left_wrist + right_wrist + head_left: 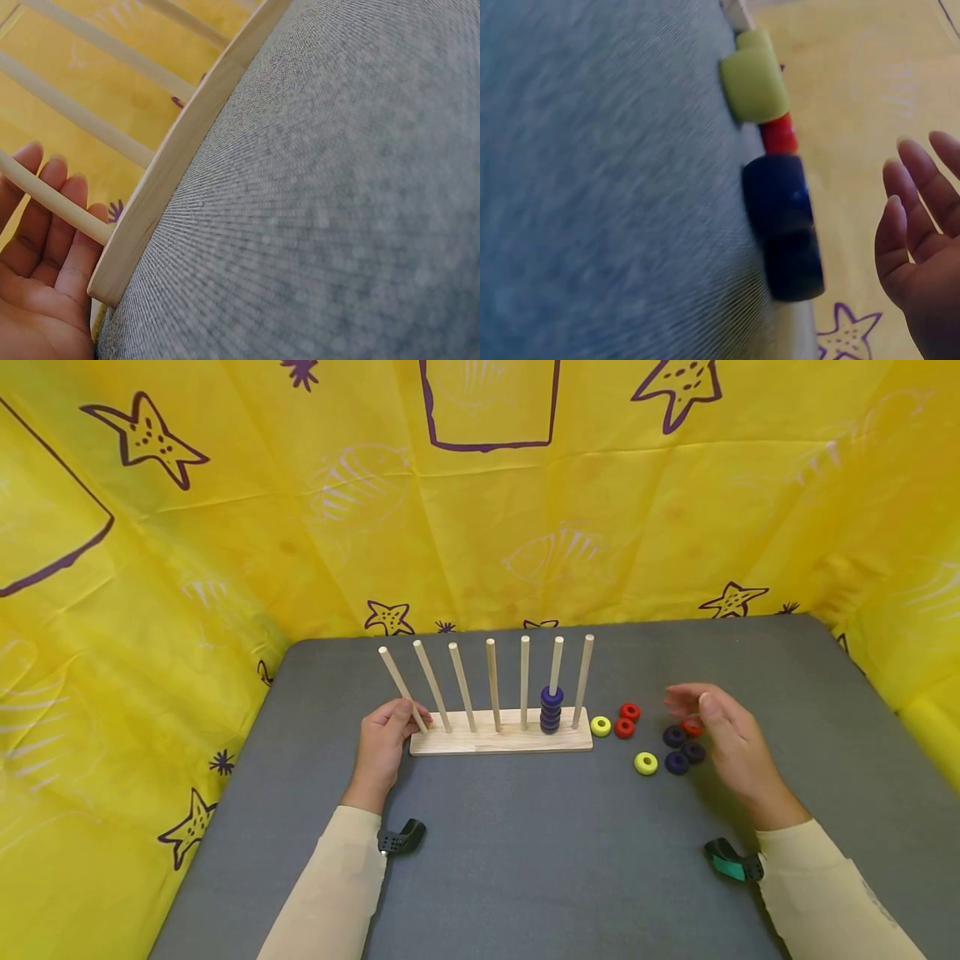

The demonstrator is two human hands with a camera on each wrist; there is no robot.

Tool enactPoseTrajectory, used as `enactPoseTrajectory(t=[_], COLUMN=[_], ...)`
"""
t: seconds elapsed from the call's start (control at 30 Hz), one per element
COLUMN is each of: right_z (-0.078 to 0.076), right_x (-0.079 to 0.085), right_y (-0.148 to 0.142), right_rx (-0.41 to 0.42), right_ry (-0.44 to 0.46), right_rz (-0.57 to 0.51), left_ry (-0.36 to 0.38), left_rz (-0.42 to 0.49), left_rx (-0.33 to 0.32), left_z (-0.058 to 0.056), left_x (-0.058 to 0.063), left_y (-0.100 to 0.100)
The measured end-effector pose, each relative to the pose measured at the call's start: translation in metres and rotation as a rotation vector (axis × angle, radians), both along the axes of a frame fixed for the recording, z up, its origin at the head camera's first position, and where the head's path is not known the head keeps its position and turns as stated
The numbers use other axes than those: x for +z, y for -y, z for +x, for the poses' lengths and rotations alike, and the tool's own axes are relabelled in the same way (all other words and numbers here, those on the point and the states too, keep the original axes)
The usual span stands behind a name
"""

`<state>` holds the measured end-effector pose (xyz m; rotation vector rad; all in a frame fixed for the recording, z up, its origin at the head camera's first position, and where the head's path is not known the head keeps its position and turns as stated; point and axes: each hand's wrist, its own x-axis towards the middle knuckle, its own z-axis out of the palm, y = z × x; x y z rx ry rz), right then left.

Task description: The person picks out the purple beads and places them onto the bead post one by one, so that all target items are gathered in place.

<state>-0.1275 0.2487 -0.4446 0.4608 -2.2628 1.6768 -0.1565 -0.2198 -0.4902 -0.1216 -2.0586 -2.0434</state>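
Observation:
A wooden stand (501, 742) with a row of upright pegs sits mid-table; several navy rings (551, 710) are stacked on its second peg from the right. My left hand (386, 739) is at the stand's left end, thumb and fingers around the leftmost peg (56, 199). In the left wrist view the fingers (56, 217) lie behind that peg. To the right, my right hand (731, 739) hovers over loose rings with fingers relaxed and nothing held. Beneath it are navy rings (677, 763) and a red ring (692, 725), partly hidden by the hand.
Between the stand and those rings lie two yellow rings (646, 763) and two red rings (624, 727). A grey cloth covers the table (510, 852). Yellow fabric (465, 535) with starfish drawings hangs behind and along the sides. Dark bands (402, 837) are on both wrists.

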Motion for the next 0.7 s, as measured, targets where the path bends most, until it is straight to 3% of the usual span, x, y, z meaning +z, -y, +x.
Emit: enactPoseTrajectory(t=[0.7], right_z=[0.0], right_x=[-0.034], right_y=[-0.022], right_rx=[-0.071], right_ry=[0.046], right_rz=[0.077], left_ry=[0.0], left_rz=[0.018], left_rx=[0.004], left_z=[-0.001], left_x=[0.001], left_y=[-0.001])
